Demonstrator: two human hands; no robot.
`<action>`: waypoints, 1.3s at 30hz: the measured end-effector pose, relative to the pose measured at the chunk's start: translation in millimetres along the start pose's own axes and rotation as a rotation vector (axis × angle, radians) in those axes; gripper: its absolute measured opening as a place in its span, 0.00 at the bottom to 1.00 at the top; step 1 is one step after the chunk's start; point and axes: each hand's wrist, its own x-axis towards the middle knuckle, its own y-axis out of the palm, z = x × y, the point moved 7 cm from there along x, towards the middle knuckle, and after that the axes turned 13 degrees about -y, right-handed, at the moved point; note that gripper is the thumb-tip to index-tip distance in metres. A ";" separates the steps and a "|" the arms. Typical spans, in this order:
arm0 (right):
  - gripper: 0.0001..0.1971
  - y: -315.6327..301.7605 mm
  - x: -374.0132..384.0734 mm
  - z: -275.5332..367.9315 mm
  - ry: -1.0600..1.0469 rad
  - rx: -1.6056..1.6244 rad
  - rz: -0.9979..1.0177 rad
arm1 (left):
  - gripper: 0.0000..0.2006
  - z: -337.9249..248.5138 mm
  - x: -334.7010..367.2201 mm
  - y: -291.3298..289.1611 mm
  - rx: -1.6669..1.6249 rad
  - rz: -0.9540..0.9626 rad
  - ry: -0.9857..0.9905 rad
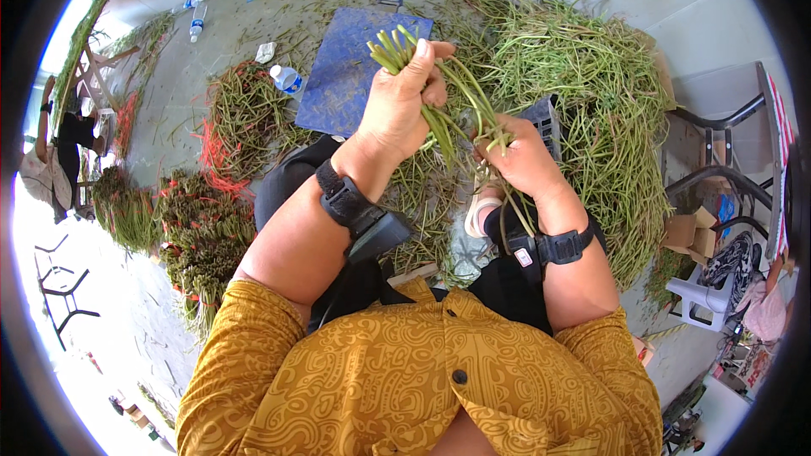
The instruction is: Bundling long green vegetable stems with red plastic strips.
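My left hand point(397, 101) is closed around a bunch of long green stalks point(395, 46), their cut ends sticking up above my fingers. The stalks trail down to the right, where my right hand point(522, 156) pinches several of them lower along their length. Both wrists wear black straps with small devices. A big loose heap of the same green stalks point(591, 93) lies just beyond my right hand. My legs in dark trousers are under the hands.
A blue metal platform point(342, 76) lies ahead on the grey floor, a plastic bottle point(287, 78) beside it. Tied bundles of stalks point(203, 228) are stacked at the left with red bands. Chairs and cardboard boxes point(697, 232) stand at the right. A person point(59, 152) is at far left.
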 end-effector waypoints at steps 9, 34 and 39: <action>0.10 -22.5 -2.8 -3.7 0.053 0.033 -0.037 | 0.14 -42.1 2.3 -24.6 -0.096 -0.051 0.224; 0.11 -31.7 -2.0 9.5 -0.007 0.631 -0.418 | 0.11 65.6 8.3 18.2 0.438 0.173 -0.121; 0.10 -30.3 -4.5 6.1 0.025 0.530 -0.397 | 0.12 62.5 4.0 29.1 0.531 0.206 -0.129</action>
